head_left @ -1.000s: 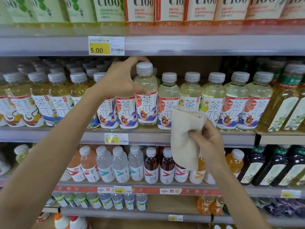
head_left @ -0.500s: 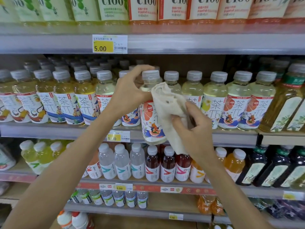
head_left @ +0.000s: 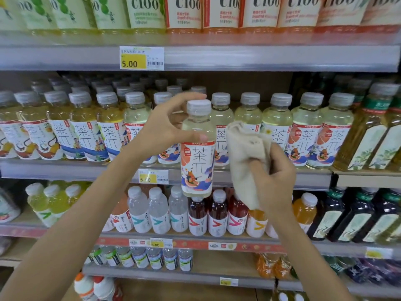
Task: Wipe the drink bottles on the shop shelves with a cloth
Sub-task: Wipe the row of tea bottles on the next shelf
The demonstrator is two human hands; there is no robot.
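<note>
Grips the bottle [head_left: 197, 161] with the left hand [head_left: 165, 129], fingers [head_left: 196, 137] clamped on its shoulder, thumb across the front just above the label and forefinger arched up behind the cap. Holds it upright at the centre of the frame, lifted clear of the shelf [head_left: 65, 170], with the base hanging in front of the shelf lip beside a yellow tag [head_left: 149, 178]. Bunches the cloth [head_left: 243, 153] in the right hand [head_left: 275, 181], just right of centre, with fingers [head_left: 255, 164] curled into the folds and closed on them. Keeps the wad level with the label, the tail drooping past the wrist. Shows a narrow gap between cloth and bottle, so apart, not touching.

Stands before a full front row of matching bottles [head_left: 280, 131] across the middle of the frame, with other drinks on the shelves above and below.

Looks like the wiping step for this one bottle, with the cloth poised rather than rubbing. Calls next for pressing the wad against the bottle's side and drawing it down over shoulder and label. Probably needs a turn from the left fingers to bring the back round. Wants a firm hold, given so high a grip and a body free to swing. Then calls for setting it back in the row.
</note>
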